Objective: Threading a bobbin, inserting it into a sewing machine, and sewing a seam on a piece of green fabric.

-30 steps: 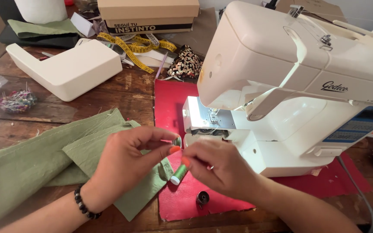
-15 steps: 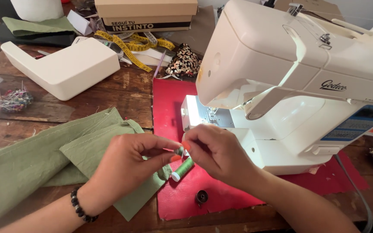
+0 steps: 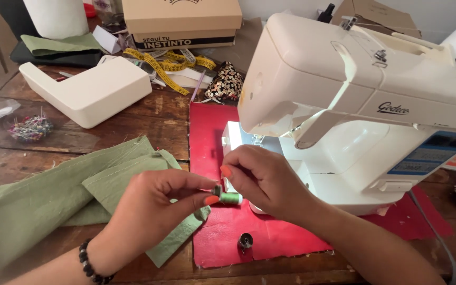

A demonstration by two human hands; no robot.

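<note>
Both hands on a little green thread spool, right in front of the sewing machine point(image 3: 365, 105)

Left hand point(image 3: 149, 211) pinches the green spool point(image 3: 230, 198) in a fingertip grip; right hand point(image 3: 265, 179) pinches its other end. It's held above the red mat point(image 3: 207, 132), metal bobbin point(image 3: 245, 240) lying below, green fabric point(image 3: 54, 195) on the table point(image 3: 149, 113).

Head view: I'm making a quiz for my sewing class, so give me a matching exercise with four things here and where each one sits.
Things:
1. green thread spool
2. metal bobbin
3. yellow tape measure
4. pin cushion

Places:
A. far left of the table, under clear plastic
B. between the left hand and right hand
C. in front of the cardboard box
D. on the red mat, near the table edge

Pairs: 1-B, 2-D, 3-C, 4-A
</note>
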